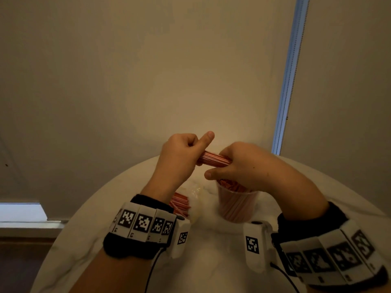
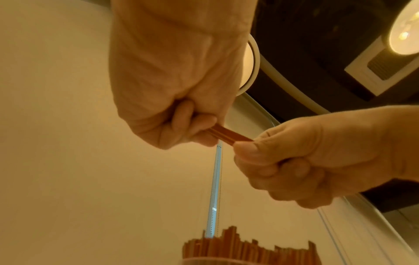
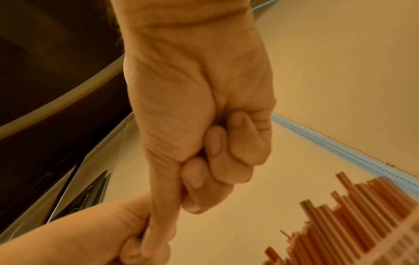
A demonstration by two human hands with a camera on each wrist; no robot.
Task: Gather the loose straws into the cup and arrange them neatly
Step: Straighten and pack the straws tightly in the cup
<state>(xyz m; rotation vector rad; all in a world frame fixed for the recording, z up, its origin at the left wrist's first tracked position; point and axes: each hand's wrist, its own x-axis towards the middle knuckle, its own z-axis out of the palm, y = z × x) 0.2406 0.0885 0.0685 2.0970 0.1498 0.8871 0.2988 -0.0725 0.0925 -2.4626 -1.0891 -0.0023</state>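
A bundle of red-and-white straws [image 1: 213, 160] is held level in the air above the table, gripped at both ends. My left hand [image 1: 182, 153] curls round its left end, thumb sticking up. My right hand [image 1: 237, 163] wraps the right end, directly above a clear plastic cup [image 1: 237, 205] packed with upright straws. The left wrist view shows the bundle [image 2: 229, 135] between my left hand [image 2: 181, 114] and my right hand [image 2: 294, 157], with the cup's straws [image 2: 249, 249] below. In the right wrist view my right hand [image 3: 204, 161] is fisted; uneven cup straws [image 3: 353, 215] stand lower right.
A loose pile of straws [image 1: 179, 205] lies on the round white table [image 1: 211, 261] left of the cup, beside clear crumpled wrapping [image 1: 196, 190]. A beige wall rises just behind the table. A blue-lit blind edge [image 1: 289, 77] runs down at the right.
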